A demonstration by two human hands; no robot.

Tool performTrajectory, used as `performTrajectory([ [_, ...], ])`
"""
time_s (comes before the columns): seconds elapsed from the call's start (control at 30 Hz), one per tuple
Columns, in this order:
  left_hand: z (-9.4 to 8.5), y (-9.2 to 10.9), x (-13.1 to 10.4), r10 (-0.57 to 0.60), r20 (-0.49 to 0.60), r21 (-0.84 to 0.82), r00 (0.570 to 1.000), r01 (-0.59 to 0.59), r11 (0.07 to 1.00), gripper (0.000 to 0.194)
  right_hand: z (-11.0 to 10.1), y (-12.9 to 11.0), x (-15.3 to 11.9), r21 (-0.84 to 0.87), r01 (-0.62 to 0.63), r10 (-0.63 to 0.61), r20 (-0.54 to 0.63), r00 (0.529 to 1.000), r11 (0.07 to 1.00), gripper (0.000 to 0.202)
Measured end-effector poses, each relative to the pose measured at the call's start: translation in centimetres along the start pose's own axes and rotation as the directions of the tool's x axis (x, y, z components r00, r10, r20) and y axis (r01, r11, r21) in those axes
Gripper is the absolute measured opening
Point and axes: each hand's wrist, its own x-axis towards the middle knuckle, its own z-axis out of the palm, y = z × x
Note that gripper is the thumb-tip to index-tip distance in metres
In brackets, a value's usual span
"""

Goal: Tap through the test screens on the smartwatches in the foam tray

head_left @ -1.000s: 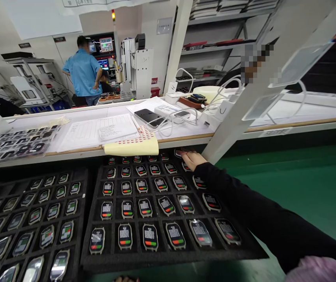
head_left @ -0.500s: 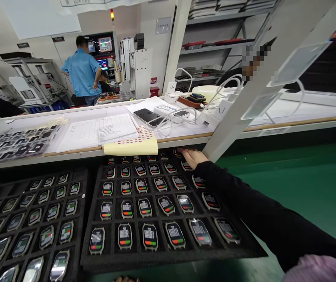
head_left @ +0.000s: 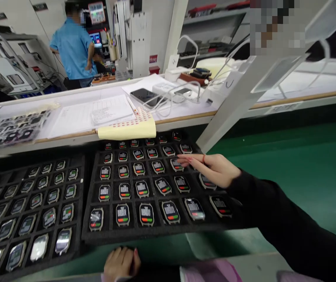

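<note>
My right hand (head_left: 215, 168) is stretched over the right part of a black foam tray (head_left: 138, 235), palm turned inward and fingers straight. Its fingertips overlap a smartwatch (head_left: 176, 164) in one compartment; whether they touch it I cannot tell. Rows of smartwatches fill this tray, their lit screens showing white text above red and green blocks, such as the watch (head_left: 146, 214) in the front row. Below the tray's front edge is my left hand (head_left: 122, 262), fingers curled into a loose fist, with nothing visible in it.
A second foam tray (head_left: 78, 219) of smartwatches lies to the left. On the shelf above are papers (head_left: 111, 109), a yellow sheet (head_left: 126, 131), a phone (head_left: 147, 97) and white cables. A slanted white post (head_left: 229, 102) stands at the right. A person in blue (head_left: 72, 51) stands behind.
My right hand has drawn back from the tray's far right corner toward its middle right. My left hand has come further into view at the bottom. The view has tilted down.
</note>
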Motion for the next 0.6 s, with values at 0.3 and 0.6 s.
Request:
performTrajectory([
  [0.3,-1.3,0.0,0.5,-0.189,0.245,-0.304,0.951,0.261,0.916,0.038,5.1,-4.7,-13.5,0.541,-0.080,-0.173,0.400,0.900,0.837,0.035],
  [0.6,-6.2,-2.5,4.9,0.344,0.656,-0.754,0.672,0.608,0.249,0.065,9.8,-2.1,-20.2,0.557,-0.069,-0.244,0.468,0.849,0.828,0.028],
])
